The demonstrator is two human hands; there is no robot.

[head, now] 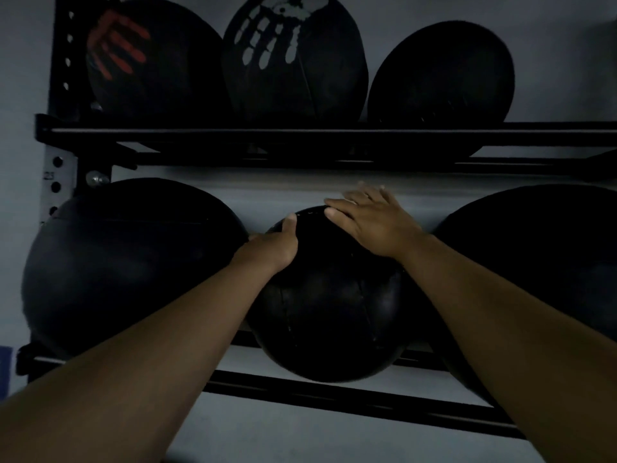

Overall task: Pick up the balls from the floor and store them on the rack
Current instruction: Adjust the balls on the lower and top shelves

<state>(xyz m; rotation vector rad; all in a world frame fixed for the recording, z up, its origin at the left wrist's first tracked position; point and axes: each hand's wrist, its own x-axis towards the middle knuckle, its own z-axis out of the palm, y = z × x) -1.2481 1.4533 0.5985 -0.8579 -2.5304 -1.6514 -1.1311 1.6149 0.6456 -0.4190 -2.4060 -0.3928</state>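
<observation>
A black medicine ball (329, 305) sits on the lower rails of a black wall rack (300, 394), between two larger black balls. My left hand (273, 245) presses against the ball's upper left side, thumb up over its top. My right hand (370, 218) lies flat on the ball's upper right, fingers spread. Neither hand wraps round the ball. The scene is dim.
A big black ball (133, 265) rests at the lower left and another (541, 272) at the lower right. The upper shelf (334, 135) carries three balls: one with a red handprint (150, 61), one with a white handprint (293, 58), one plain (440, 75). A grey wall stands behind.
</observation>
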